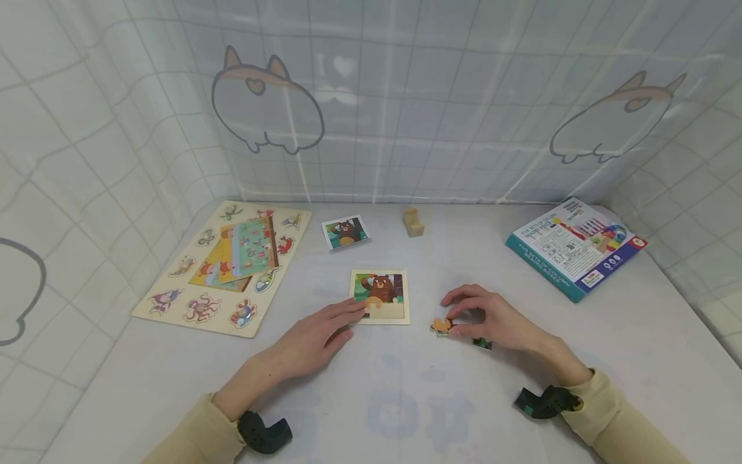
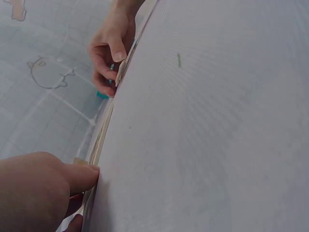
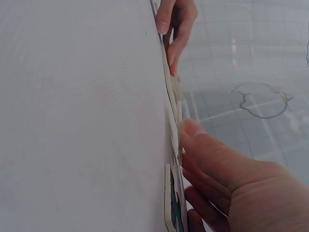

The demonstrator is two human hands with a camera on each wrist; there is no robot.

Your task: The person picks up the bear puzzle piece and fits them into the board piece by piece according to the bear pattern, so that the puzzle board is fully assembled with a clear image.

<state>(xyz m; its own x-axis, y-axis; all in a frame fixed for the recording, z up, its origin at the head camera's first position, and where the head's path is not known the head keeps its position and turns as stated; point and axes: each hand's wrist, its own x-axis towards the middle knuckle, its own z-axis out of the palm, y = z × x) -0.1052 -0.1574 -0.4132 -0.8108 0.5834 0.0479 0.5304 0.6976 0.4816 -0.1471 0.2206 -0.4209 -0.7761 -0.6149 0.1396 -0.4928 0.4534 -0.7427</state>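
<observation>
A square wooden puzzle board (image 1: pixel 390 321) with a bear picture lies mid-table, partly filled, with bare wood along its lower part. Extended fingers of my left hand (image 1: pixel 315 335) rest on its lower left corner, and the thumb lies by the near edge. To the right of the board, my right hand (image 1: pixel 493 319) pinches an orange puzzle piece (image 1: pixel 440 326) between thumb and fingers, low over the table. Another dark green puzzle piece (image 1: pixel 482 343) lies under that hand, partly hidden by it. In the right wrist view a puzzle piece (image 3: pixel 174 203) shows edge-on beside the fingers.
A bear picture card (image 1: pixel 346 232) and a small wooden block (image 1: pixel 413 223) sit behind the board. On the left lies a sea-animal board (image 1: pixel 174 278) with picture sheets (image 1: pixel 240 252) on it. A boxed bead set (image 1: pixel 574 248) stands at the back right.
</observation>
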